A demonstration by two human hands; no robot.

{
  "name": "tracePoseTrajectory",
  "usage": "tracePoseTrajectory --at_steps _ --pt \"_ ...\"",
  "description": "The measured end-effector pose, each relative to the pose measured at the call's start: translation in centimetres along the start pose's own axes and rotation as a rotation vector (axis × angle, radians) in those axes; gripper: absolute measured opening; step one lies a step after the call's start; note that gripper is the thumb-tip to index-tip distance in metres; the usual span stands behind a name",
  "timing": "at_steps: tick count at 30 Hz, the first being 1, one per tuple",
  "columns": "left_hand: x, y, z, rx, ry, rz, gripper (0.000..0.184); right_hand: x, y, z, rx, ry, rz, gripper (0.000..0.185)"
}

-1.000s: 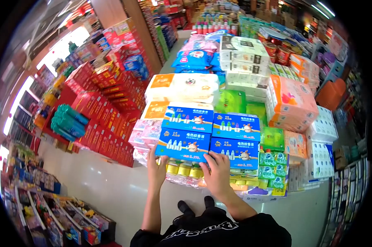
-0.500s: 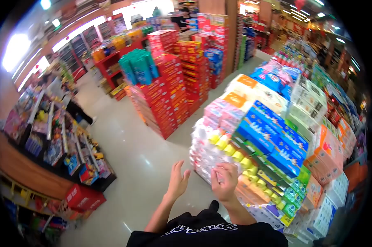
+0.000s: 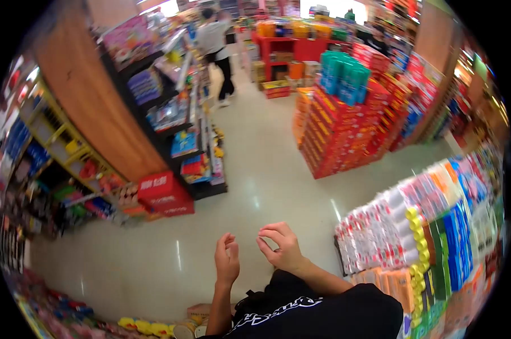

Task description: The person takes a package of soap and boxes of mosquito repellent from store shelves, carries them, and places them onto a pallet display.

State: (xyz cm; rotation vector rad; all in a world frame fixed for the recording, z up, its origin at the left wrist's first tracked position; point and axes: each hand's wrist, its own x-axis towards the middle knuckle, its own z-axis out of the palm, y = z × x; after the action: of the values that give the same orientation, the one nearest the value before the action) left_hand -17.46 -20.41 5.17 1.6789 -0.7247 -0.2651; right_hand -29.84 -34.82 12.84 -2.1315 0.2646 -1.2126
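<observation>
My left hand (image 3: 227, 261) is raised in front of my body over the shiny floor, its fingers loosely bent and nothing visible in it. Beside it, my right hand (image 3: 282, 247) curves into a C shape, with thumb and fingertips apart and no object between them. The two hands do not touch each other. Nearest to the right arm is a stack of wrapped paper rolls and tissue packs (image 3: 374, 234), which the hand does not touch.
A red box (image 3: 165, 195) stands by a black shelf rack (image 3: 210, 189) on the left. Stacked red cartons (image 3: 337, 133) carry teal packages (image 3: 346, 76). A person in a light top (image 3: 213, 42) stands in the aisle, and another person in dark clothes (image 3: 378, 40) is farther back.
My view has swung to the left, so the cartons and paper stack sit farther right. Both hands stay raised; the right one no longer overlaps the paper stack in view.
</observation>
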Motion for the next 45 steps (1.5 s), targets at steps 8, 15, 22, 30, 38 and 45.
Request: tracePoseTrajectory --at_steps 8,15,22,30,38,45 --pt "4.8 -4.4 -15.5 0.151 0.364 0.074 0.012 7.2 0.5 20.0 0.283 -0.331 -0.044 0.02" --pt "10.5 -9.3 -29.2 0.223 0.479 0.068 0.013 15.5 -1.8 37.0 0.426 -0.518 -0.052 0.021" --pt "13.6 -13.7 -40.4 0.349 0.676 -0.004 0.012 20.8 -7.1 51.5 0.537 -0.728 -0.074 0.02" --pt "11.4 -22.4 -55.8 0.353 0.948 -0.208 0.013 20.7 -15.5 71.7 0.624 -0.85 -0.216 0.022" --pt "11.0 -26.0 -78.6 0.389 1.017 -0.301 0.017 22.7 -28.1 90.9 0.652 -0.84 -0.282 0.027" --pt "14.9 -28.1 -94.7 0.518 1.002 -0.173 0.021 23.4 -34.2 105.9 0.676 -0.885 -0.227 0.028"
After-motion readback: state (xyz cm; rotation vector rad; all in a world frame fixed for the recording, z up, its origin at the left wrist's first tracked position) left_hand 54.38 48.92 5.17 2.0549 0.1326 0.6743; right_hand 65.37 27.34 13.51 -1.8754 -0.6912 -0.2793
